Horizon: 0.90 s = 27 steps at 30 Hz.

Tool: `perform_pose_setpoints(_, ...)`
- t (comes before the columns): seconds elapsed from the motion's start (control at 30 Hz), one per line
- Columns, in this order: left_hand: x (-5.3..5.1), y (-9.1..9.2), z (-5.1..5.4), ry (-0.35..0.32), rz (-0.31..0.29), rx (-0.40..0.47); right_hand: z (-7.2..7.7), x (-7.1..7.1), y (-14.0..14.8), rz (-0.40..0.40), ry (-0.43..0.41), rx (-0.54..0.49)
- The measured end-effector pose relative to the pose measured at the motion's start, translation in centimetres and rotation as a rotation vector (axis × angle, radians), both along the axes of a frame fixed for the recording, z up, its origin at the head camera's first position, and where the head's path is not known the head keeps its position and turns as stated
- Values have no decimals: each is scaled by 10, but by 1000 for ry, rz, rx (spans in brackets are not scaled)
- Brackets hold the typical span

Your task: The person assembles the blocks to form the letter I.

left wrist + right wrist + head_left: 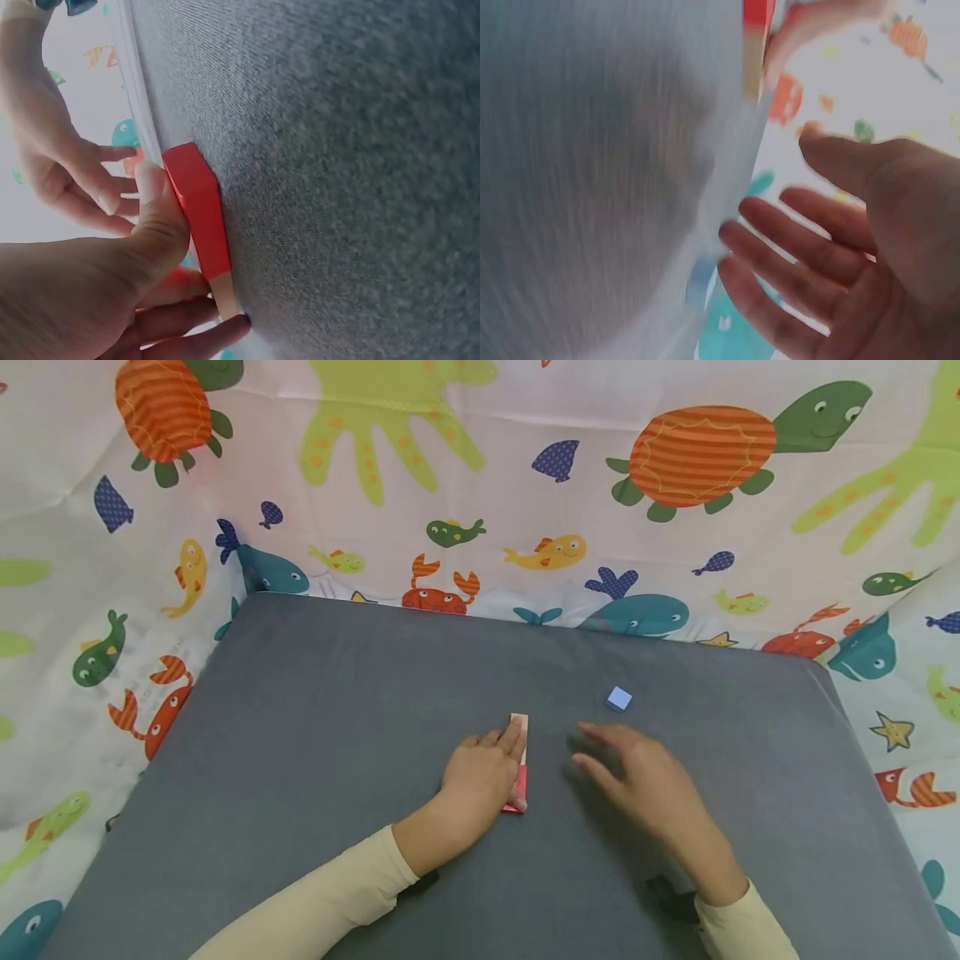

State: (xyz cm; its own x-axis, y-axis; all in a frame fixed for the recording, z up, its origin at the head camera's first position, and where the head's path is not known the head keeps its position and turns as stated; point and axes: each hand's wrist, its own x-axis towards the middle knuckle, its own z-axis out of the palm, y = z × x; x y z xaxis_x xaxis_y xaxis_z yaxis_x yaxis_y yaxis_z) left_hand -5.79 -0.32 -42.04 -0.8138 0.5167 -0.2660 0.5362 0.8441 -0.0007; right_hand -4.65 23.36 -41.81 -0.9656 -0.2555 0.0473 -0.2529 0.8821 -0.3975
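A row of small blocks, a red block (pixel 206 225) with a plain wood-coloured block (pixel 224 295) at its far end, lies on the grey table. My left hand (pixel 483 777) holds this row, thumb at the red end and fingers reaching along to the wood-coloured end. To the right, my right hand (pixel 645 781) hovers above the table with fingers spread and relaxed, holding nothing. Just beyond its fingertips sits a small blue cube (pixel 618 698), apart from the hand; in the right wrist view the blue cube (pixel 700 281) is blurred.
The grey tabletop (pixel 337 693) stretches around both hands. A white cloth (pixel 510 460) printed with turtles, crabs and fish stands along the back and sides of the table.
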Motion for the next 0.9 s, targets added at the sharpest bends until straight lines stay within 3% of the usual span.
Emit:
perform_pose_setpoints(0.1,-1,0,1,-10,2,13,2,-19,22,-113,28,22)
perform_pose_setpoints(0.2,-1,1,0,-15,-5,-2,-1,-34,39,-191,-24,65)
perform_pose_setpoints(0.33,1,0,0,-17,19,-39,-9,-46,47,-226,-102,93)
perform_pose_setpoints(0.53,3,0,1,24,116,-114,-21,-57,45,-267,-32,75)
perform_pose_setpoints(0.73,10,1,2,22,150,-165,-25,-61,33,-200,-66,13)
perform_pose_setpoints(0.9,17,15,8,178,89,-307,-21,-67,8,-78,-72,-49)
